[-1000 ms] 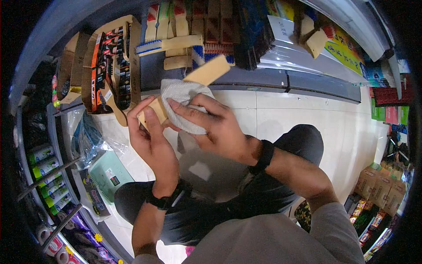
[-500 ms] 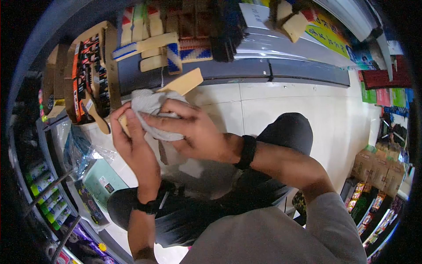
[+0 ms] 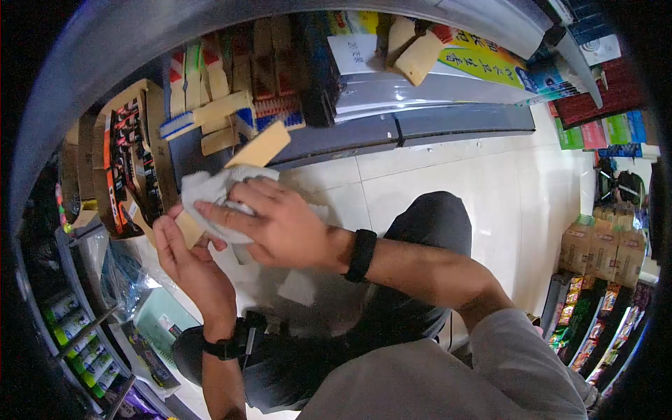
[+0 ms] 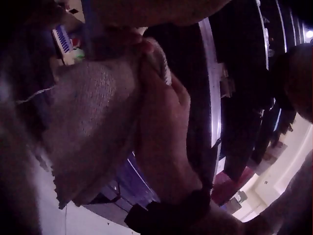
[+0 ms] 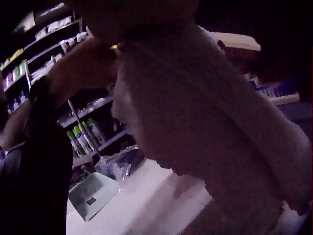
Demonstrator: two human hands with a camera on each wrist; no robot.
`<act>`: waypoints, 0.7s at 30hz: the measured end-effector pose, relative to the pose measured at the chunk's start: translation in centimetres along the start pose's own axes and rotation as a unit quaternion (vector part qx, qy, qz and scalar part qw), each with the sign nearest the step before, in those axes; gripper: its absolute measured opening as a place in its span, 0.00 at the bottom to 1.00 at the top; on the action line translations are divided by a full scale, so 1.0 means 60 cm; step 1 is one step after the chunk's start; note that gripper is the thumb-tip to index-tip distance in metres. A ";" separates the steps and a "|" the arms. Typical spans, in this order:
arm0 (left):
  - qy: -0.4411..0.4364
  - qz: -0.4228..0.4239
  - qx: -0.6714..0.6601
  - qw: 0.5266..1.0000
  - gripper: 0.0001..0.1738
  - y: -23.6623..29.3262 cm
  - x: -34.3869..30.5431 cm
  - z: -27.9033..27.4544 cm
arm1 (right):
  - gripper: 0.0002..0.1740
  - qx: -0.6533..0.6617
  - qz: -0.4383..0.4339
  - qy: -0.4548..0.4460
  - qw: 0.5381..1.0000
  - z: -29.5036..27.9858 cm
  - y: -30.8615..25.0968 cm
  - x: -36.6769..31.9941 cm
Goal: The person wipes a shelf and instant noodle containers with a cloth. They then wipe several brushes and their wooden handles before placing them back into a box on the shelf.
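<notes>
A pale wooden brush point(image 3: 262, 145) is held slantwise in front of the person, its shape like the brushes on the shelf; its bristles are hidden. My left hand point(image 3: 199, 276) pinches the near end between thumb and fingers. Over the middle of the wood lies a light grey cloth point(image 3: 210, 192), which my right hand point(image 3: 287, 227) grips and presses round it. The far end sticks out bare beyond the cloth. In the left wrist view the cloth point(image 4: 98, 98) hangs in front of the right hand point(image 4: 164, 127). Dark folds of the cloth point(image 5: 195, 127) fill the right wrist view.
On the low shelf point(image 3: 336, 143) ahead lie several wooden brushes point(image 3: 210, 115). A cardboard box point(image 3: 150, 133) of packaged goods stands left of them. Down left is a pale green dustpan-like tray point(image 3: 157, 315) near plastic wrap. White floor tiles point(image 3: 420, 171) and stacked cartons point(image 3: 602, 245) lie right.
The head view has shifted, and both hands now appear further left and lower. The cloth slid along the wood toward the left hand, then partly back; both hands keep their hold.
</notes>
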State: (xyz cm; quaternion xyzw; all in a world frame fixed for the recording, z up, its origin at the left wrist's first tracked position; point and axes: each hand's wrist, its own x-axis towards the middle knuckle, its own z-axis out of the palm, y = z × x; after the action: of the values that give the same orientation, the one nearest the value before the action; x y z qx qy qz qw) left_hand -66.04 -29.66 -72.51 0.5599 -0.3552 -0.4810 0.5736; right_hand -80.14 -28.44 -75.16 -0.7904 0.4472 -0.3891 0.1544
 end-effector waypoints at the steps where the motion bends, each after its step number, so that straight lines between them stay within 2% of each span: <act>1: -0.001 0.004 -0.003 1.000 0.17 0.004 0.005 -0.003 | 0.41 -0.009 0.043 0.031 0.999 -0.004 0.004 0.003; 2: 0.000 0.022 -0.006 1.000 0.18 0.008 0.009 -0.008 | 0.39 -0.016 0.085 0.063 0.994 -0.007 0.008 0.005; 3: 0.000 0.041 -0.009 0.999 0.19 0.013 0.013 -0.012 | 0.39 -0.016 0.084 0.065 0.994 -0.012 0.016 0.008; 5: 0.018 0.048 0.003 0.999 0.19 0.023 0.021 -0.016 | 0.36 0.097 0.203 0.088 0.970 -0.020 0.036 0.013; 7: 0.023 0.038 -0.065 0.997 0.19 0.025 0.028 -0.026 | 0.33 0.122 0.201 0.109 0.966 -0.017 0.037 0.015; 9: 0.026 0.030 -0.101 0.994 0.17 0.030 0.025 -0.016 | 0.28 0.246 0.214 0.223 0.919 -0.012 0.023 0.015; 10: 0.047 -0.005 -0.157 0.986 0.17 0.033 0.023 -0.003 | 0.23 0.273 0.225 0.245 0.902 -0.012 0.009 0.013; 11: 0.068 -0.040 -0.214 0.974 0.17 0.035 0.021 0.004 | 0.23 0.275 0.224 0.245 0.902 -0.007 0.000 0.008; 12: -0.027 -0.062 -0.210 0.975 0.17 0.023 0.027 -0.017 | 0.22 0.316 0.257 0.198 0.892 -0.002 -0.008 0.005; 13: -0.027 -0.062 -0.209 0.976 0.17 0.019 0.021 -0.014 | 0.21 0.355 0.288 0.150 0.877 0.000 -0.012 0.003; 14: -0.010 -0.120 -0.180 0.976 0.16 0.019 0.009 0.002 | 0.21 0.356 0.288 0.152 0.876 0.002 -0.013 0.003; 15: 0.008 -0.177 -0.151 0.973 0.16 0.020 0.002 0.011 | 0.20 0.310 0.249 0.121 0.909 0.003 -0.013 0.003; 16: -0.058 -0.176 -0.094 0.978 0.15 0.011 -0.006 0.005 | 0.20 0.263 0.208 0.090 0.938 0.004 -0.013 0.003; 17: -0.058 -0.175 -0.093 0.978 0.15 0.007 -0.010 0.003 | 0.20 0.264 0.207 0.091 0.938 0.003 -0.013 0.003; 19: -0.150 -0.134 -0.011 0.980 0.15 0.004 -0.017 0.005 | 0.20 0.339 0.265 0.089 0.898 -0.004 -0.008 0.003; 20: -0.128 -0.136 0.008 0.982 0.16 0.008 -0.023 0.021 | 0.20 0.339 0.264 0.089 0.899 -0.009 -0.007 0.005; 21: -0.127 -0.135 0.008 0.983 0.16 0.004 -0.024 0.020 | 0.21 0.352 0.303 0.088 0.881 -0.015 -0.008 0.010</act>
State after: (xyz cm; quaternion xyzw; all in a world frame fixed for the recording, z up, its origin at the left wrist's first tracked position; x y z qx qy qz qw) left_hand -67.57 -28.66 -71.93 0.5414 -0.3499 -0.6185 0.4494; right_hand -80.37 -28.58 -74.02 -0.4727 0.5102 -0.5234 0.4923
